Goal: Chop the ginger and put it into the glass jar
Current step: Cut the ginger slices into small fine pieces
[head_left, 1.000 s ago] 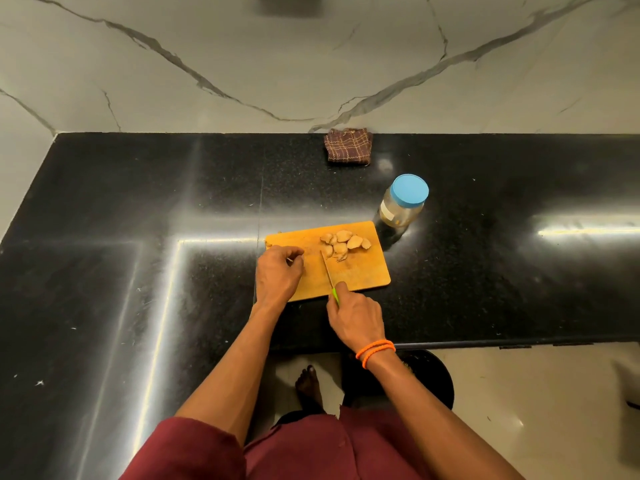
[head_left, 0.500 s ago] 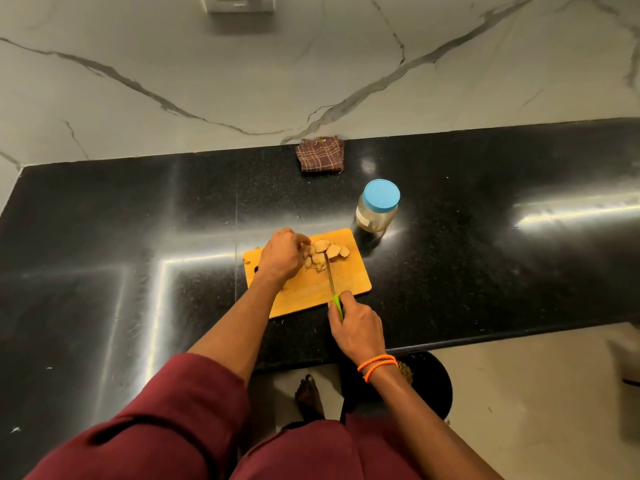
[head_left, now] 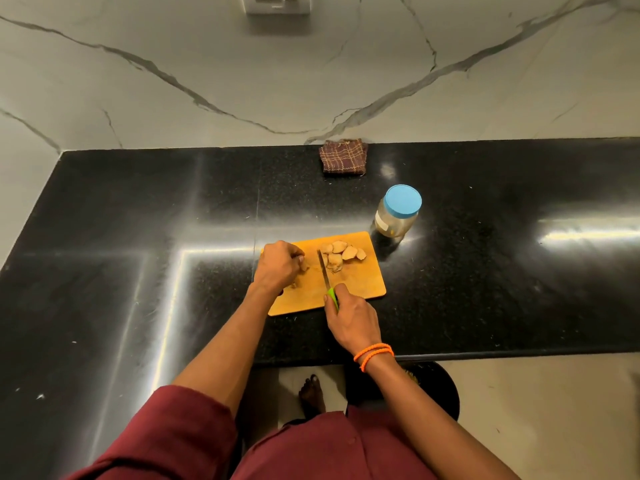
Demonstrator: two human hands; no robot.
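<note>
Left hand [head_left: 278,265] curled on the cutting board [head_left: 360,287], pinching a small ginger piece [head_left: 304,267]. Right hand [head_left: 351,318] wrapped round the green handle of a knife [head_left: 325,271], blade lying beside the pile of ginger slices [head_left: 341,255]. Glass jar [head_left: 396,213], blue lid on, just beyond the board's far right corner. Checked cloth [head_left: 343,156] against the wall.

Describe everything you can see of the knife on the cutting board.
The knife has a thin, dark, narrow blade and a bright green handle. The right hand holds the handle, hiding most of it. The blade lies over the orange cutting board, tip pointing away from the person, just left of the ginger slices.
</note>
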